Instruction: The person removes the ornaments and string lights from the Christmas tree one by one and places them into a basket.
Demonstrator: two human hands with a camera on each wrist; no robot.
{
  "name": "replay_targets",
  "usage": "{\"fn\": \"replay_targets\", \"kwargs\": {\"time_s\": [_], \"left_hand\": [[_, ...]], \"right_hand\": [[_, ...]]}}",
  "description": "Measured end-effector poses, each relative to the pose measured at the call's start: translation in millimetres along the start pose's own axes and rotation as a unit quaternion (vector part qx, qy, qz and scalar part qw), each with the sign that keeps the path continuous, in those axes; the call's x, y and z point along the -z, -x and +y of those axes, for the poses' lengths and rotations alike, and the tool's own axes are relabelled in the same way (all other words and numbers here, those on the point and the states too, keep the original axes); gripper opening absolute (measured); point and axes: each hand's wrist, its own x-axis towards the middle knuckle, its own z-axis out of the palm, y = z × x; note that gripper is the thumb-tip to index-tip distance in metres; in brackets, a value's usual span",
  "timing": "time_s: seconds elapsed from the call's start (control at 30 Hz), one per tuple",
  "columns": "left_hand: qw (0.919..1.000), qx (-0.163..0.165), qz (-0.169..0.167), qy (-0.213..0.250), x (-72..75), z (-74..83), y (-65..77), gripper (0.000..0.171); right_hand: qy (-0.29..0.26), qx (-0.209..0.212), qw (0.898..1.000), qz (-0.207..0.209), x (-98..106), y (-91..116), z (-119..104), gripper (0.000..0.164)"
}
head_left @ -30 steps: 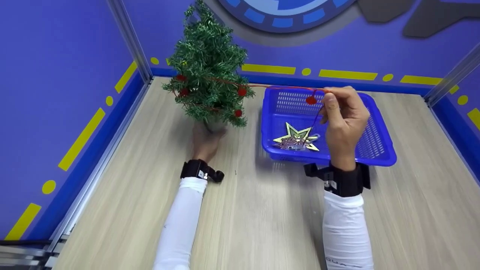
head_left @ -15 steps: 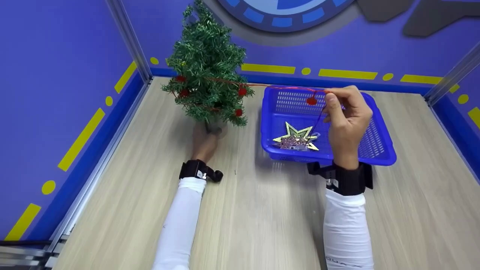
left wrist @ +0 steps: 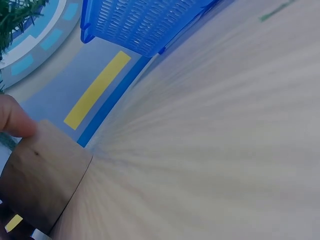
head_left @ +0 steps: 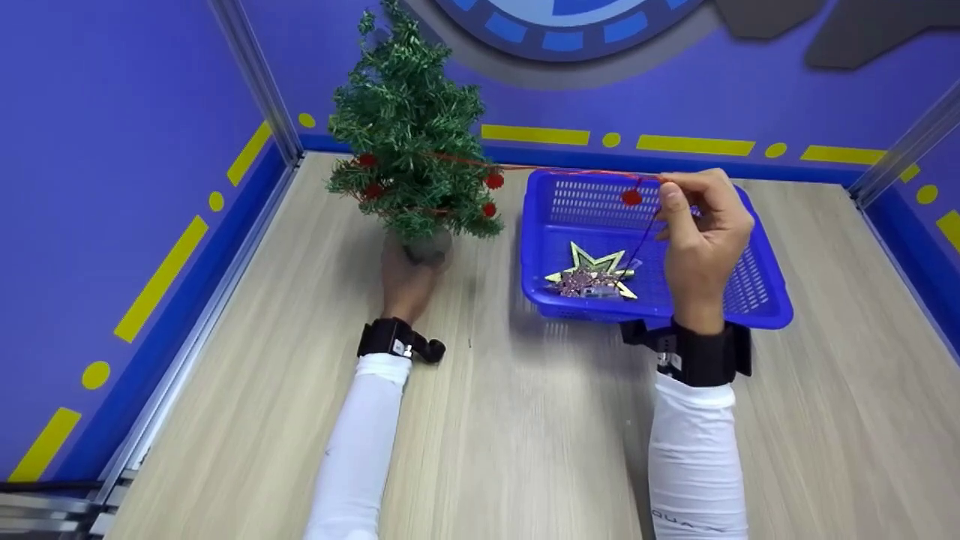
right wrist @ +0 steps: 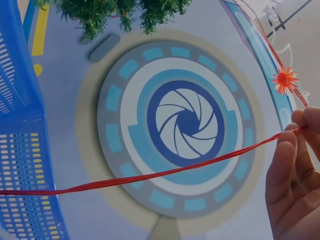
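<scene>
A small green artificial Christmas tree (head_left: pixel 409 127) stands at the back left in the head view. My left hand (head_left: pixel 409 274) grips its base from the front; in the left wrist view a fingertip (left wrist: pixel 17 117) presses the wood-look base (left wrist: pixel 45 170). A red string garland (head_left: pixel 555 169) with several red flowers wraps the lower branches and stretches right to my right hand (head_left: pixel 705 232). Thumb and forefinger pinch that string, with one red flower (head_left: pixel 632 197) hanging just left of them. In the right wrist view a red flower (right wrist: pixel 285 79) shows above the fingers.
Below my right hand is a blue plastic basket (head_left: pixel 776 315). It holds a gold star (head_left: pixel 592 259) and a pinkish glittery ornament (head_left: pixel 581 283); the garland's free end hangs down into it. Blue panels (head_left: pixel 150 150) close the wooden table (head_left: pixel 525 450) at the back and sides.
The tree has turned slightly in my left hand, its lower flowers shifting right and more of the base showing. My right hand has moved a little right with the string.
</scene>
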Motion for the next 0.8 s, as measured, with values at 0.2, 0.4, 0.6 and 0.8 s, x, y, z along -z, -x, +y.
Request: {"fn": "replay_targets", "kwargs": {"time_s": [0.2,0.4,0.6,0.8], "left_hand": [[0.9966,0.025,0.015,-0.077,0.2,0.5,-1.5,0.076],[0.9954,0.035,0.017,-0.087,0.7,1.7,-0.4,0.08],[0.9972,0.018,0.011,-0.072,1.8,3.1,0.2,0.076],[0.9979,0.026,-0.009,-0.059,1.9,3.8,0.5,0.072]], "right_hand": [[0.005,-0.002,1.0,0.007,3.8,-1.2,3.6,0.016],[0.004,-0.009,1.0,0.016,6.4,-1.3,5.3,0.017],[0.008,-0.011,1.0,0.021,8.0,-2.4,5.4,0.017],[0.007,-0.009,1.0,0.024,9.3,-3.7,5.4,0.018]]}}
